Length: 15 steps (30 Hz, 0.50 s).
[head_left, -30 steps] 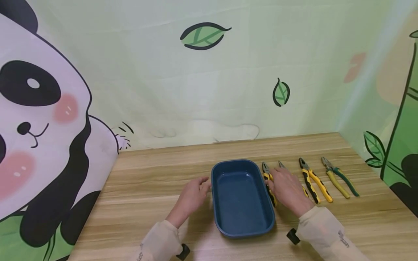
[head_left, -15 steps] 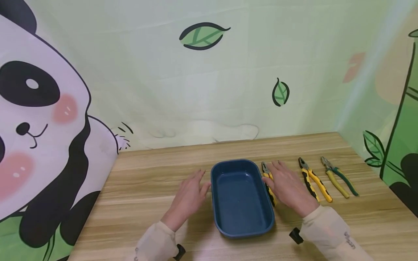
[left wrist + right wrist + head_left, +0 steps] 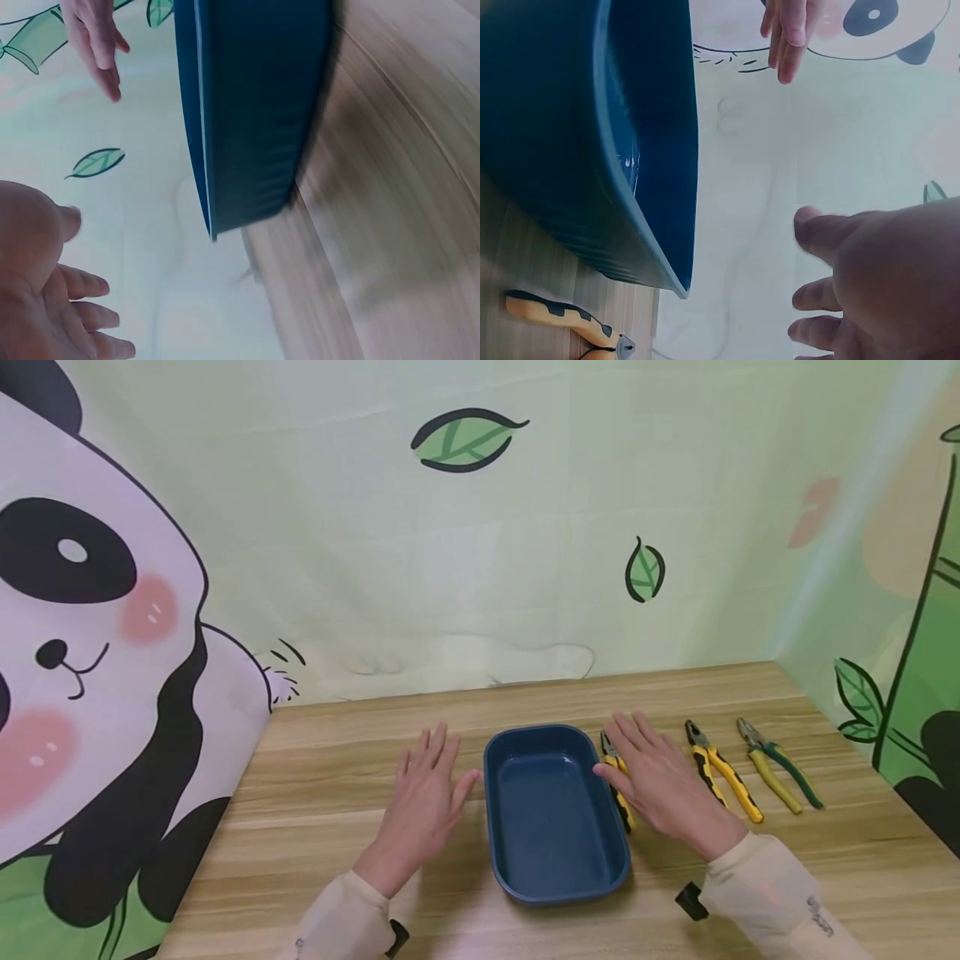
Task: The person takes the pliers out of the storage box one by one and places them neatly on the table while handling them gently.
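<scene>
A dark blue rectangular tray (image 3: 555, 893) with raised walls stands on the wooden table, its inside bare. Left of it, my left hand (image 3: 420, 806) is held with straight, spread fingers and grips nothing. My right hand (image 3: 667, 785) hovers to the right of the tray, fingers straight, thumb toward the tray's edge. Partly under that hand in the head view lie yellow-and-black pliers (image 3: 617, 768), close along the tray's right wall. The right wrist view shows their handles (image 3: 562, 315) on the table below the tray. Another pair, seen earlier, is hidden by the right hand.
Farther right lie yellow-and-black pliers (image 3: 718, 768) and green-and-yellow pliers (image 3: 780, 768), side by side. Behind the wooden table (image 3: 360, 735) hangs a pale green cloth (image 3: 525, 543) with leaf and panda prints.
Both hands have drawn away from the tray's sides and lifted, their fingers straightening. The left hand has shifted left. The tray and the visible pliers have stayed in place.
</scene>
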{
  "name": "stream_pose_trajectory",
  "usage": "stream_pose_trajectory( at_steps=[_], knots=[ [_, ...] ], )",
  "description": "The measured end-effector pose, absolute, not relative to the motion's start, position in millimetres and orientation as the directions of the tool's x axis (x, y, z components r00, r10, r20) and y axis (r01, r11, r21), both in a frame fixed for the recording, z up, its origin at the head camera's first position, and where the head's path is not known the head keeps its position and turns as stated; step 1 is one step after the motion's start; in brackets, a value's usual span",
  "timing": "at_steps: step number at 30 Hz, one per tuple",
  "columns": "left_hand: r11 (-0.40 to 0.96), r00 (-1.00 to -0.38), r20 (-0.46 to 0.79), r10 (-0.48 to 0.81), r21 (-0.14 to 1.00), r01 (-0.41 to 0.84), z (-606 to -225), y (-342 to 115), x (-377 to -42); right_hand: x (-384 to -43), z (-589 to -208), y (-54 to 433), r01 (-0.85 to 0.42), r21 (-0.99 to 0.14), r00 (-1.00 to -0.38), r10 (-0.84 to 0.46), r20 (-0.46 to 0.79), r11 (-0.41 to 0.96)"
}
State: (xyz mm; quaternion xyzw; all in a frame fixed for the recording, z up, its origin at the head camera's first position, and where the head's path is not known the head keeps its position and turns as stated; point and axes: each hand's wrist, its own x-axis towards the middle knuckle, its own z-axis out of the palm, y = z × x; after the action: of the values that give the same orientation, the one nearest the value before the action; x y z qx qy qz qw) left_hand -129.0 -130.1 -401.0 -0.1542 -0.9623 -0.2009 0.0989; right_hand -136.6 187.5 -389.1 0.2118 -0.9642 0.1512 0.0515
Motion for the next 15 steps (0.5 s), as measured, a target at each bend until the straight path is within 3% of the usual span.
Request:
stream_pose_trajectory(
  at_steps=[15],
  knots=[
    [0.904,-0.926,0.268,0.267,0.264,0.337,-400.7,-159.1,-128.6,-136.9,-390.7,191.7,-0.46,-0.219,-0.885,-0.427,0.183,0.86]
  ],
)
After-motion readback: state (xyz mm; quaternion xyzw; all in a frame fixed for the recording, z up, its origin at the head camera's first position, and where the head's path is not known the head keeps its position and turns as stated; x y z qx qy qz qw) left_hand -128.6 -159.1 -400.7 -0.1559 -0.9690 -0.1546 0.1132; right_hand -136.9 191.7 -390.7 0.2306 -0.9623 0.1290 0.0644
